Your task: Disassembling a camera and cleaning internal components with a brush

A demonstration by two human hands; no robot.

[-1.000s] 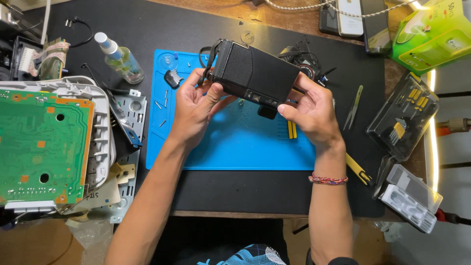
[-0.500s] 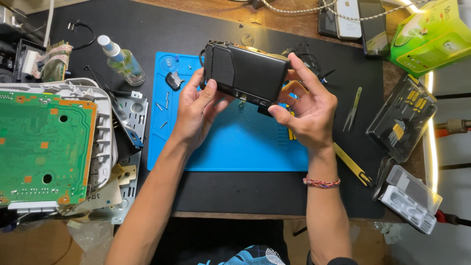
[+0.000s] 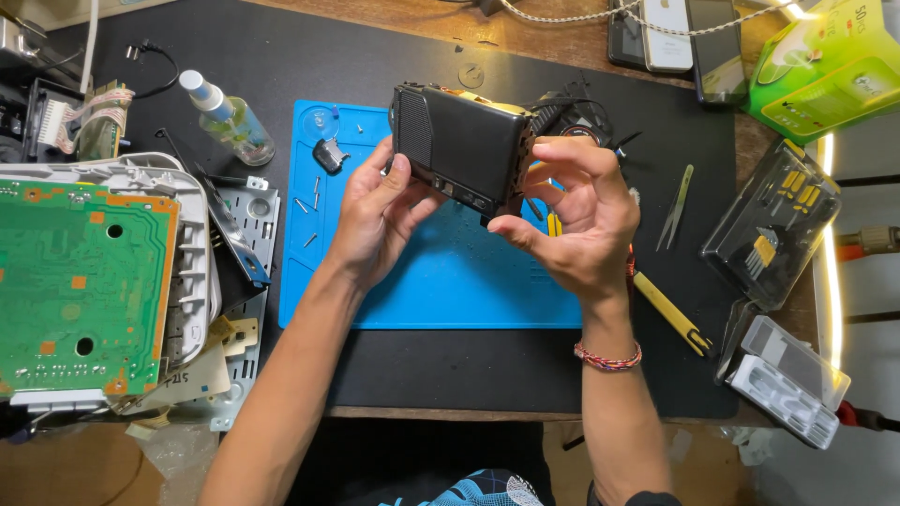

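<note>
Both hands hold a black box (image 3: 464, 150) with vented sides up off the tabletop (image 3: 525, 375), above the far half of the blue mat (image 3: 441, 281). The box's long axis runs left to right, tilted so its right end sits a little lower and nearer the person; its slotted end faces left and a broad dark face looks toward the camera.

The left hand (image 3: 375, 220) is closed on the box's lower left corner, thumb on the near face and fingers behind. The right hand (image 3: 577, 220) grips the lower right end, thumb tip under the bottom edge and fingers curled round the right side. The box sits between the two grips, mostly above and beyond both palms.

On the mat, small screws (image 3: 314, 201) and a dark clip (image 3: 328, 155) lie just left of the left hand. A spray bottle (image 3: 230, 122) stands farther left, and a green circuit board (image 3: 80, 281) on a white shell fills the left edge. To the right lie tweezers (image 3: 675, 206), a yellow pry tool (image 3: 670, 314) and a black bit case (image 3: 769, 220). The near part of the mat, below the hands, is open.
</note>
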